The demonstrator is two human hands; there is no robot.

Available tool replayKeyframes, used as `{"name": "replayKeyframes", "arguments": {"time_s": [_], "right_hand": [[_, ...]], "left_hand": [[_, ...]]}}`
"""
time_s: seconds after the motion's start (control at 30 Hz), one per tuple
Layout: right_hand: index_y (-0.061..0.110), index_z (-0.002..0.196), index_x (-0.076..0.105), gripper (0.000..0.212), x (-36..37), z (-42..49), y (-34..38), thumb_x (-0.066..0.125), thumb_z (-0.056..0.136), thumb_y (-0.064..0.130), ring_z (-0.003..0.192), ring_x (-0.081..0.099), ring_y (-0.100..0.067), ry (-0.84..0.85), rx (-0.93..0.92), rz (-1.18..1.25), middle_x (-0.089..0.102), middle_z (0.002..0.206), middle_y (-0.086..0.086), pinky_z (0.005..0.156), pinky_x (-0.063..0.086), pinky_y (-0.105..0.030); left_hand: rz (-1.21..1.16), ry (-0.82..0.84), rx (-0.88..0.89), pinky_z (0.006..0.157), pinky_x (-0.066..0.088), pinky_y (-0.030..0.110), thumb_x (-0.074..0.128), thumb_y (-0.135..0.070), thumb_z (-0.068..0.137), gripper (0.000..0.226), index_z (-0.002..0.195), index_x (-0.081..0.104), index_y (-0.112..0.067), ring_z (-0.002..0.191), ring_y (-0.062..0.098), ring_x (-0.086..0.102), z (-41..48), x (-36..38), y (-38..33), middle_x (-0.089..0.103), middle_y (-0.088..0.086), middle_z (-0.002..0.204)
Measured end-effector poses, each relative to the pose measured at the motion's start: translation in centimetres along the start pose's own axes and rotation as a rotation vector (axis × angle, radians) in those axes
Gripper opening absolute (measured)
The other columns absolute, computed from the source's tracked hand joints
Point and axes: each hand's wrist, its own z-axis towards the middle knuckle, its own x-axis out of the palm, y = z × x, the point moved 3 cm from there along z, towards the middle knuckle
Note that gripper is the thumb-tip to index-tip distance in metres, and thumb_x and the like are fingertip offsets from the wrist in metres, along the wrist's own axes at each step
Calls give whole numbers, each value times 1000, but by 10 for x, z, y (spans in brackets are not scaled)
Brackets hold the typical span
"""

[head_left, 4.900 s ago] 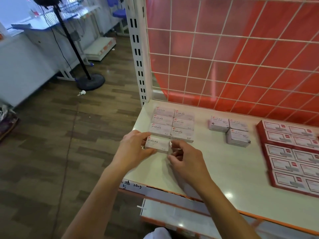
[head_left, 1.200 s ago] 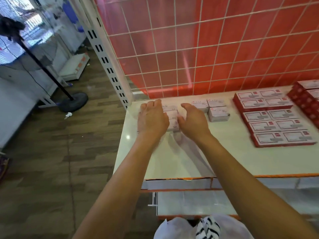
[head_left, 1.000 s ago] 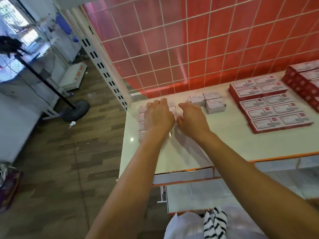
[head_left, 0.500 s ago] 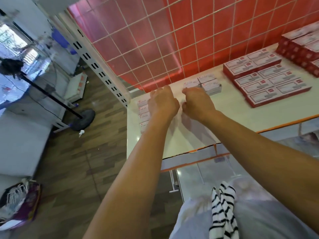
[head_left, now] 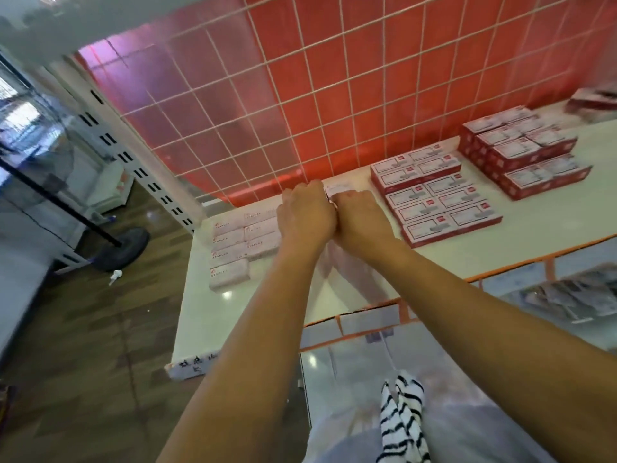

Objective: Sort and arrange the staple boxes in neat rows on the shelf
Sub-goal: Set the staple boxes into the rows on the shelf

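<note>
"STAPLES" in red capitals, with a small red logo beside it, reads on the tops of the white staple boxes (head_left: pixel 233 248), which lie in a flat block at the left end of the shelf (head_left: pixel 233 312): four in the left column, three in the right, edges touching. The red boxes (head_left: pixel 440 202) further right carry white labels with a red mark, their print too small to read. A strip on the shelf's front left edge bears dark handwritten characters (head_left: pixel 197 365) that cannot be made out. Both bare forearms reach straight forward, wrists nearly touching. The left hand (head_left: pixel 305 218) and right hand (head_left: pixel 359 218) sit knuckles-up, side by side near the back of the shelf, between the white block and the red boxes. Their fingers bend down over a white box (head_left: pixel 339 188) that peeks out between them. Whether either hand actually grips it cannot be told.
</note>
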Motion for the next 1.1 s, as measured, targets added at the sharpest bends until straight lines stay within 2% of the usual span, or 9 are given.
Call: {"name": "replayKeyframes", "arguments": {"time_s": [0.13,0.27,0.4,0.6,0.7,0.83,0.93,1.0,1.1], "right_hand": [[4,107,58,24,-28,-4,-33,50,86,12,102,51,-33,7,-54,-37,61,108,-14,88,33,-37],[8,111,57,31,-50,4,-75,50,81,13,106,50,-33,17,-73,-39,61,112,-11,88,38,-38],[7,113,59,37,-74,2,-114,55,76,13,104,51,-33,-9,-101,-32,62,110,-10,87,38,-38],[6,104,61,34,-100,-4,-161,57,71,12,96,54,-35,-40,-137,-4,64,101,-11,84,37,-38],[3,110,60,37,-113,-13,-175,59,73,7,101,51,-35,-58,-140,22,63,105,-14,84,37,-38],[5,125,54,46,-130,-18,-185,58,80,3,115,44,-32,-110,-99,79,58,121,-13,90,36,-36],[5,128,51,44,-137,-19,-189,56,84,4,119,41,-30,-133,-86,65,56,125,-12,93,33,-34],[4,124,55,42,-140,-18,-194,57,82,5,116,45,-31,-146,-49,59,58,121,-13,91,35,-34],[3,105,63,30,-139,-15,-202,54,76,5,99,55,-35,-143,-34,20,65,103,-15,77,39,-36]], "left_hand": [[-22,-8,-10,93,43,41,47,-16,93,33,124,57,-13,116,31,50,4,12,-41,59,11,123],[-55,-25,-36,92,44,42,49,-18,93,31,122,58,-15,115,32,51,9,24,-83,60,11,120],[-89,-53,-31,82,45,41,45,-12,89,28,109,63,-18,104,32,56,13,35,-130,65,9,109],[-145,-87,-54,89,45,41,49,-11,85,37,118,63,-21,110,31,56,12,47,-180,65,7,115],[-166,-67,-46,92,46,41,51,-13,85,40,122,61,-20,114,30,54,11,51,-196,64,8,119],[-168,-65,-31,94,43,40,55,-22,87,39,126,59,-20,117,29,52,12,48,-211,62,6,123],[-166,-54,-3,93,42,41,56,-25,89,38,126,57,-19,116,30,51,12,43,-219,61,7,122],[-166,-52,15,92,43,41,55,-25,89,37,125,57,-18,114,31,51,13,41,-226,61,8,121],[-177,-68,2,90,44,41,53,-25,90,35,124,59,-17,113,32,52,14,41,-234,61,9,121]]}}
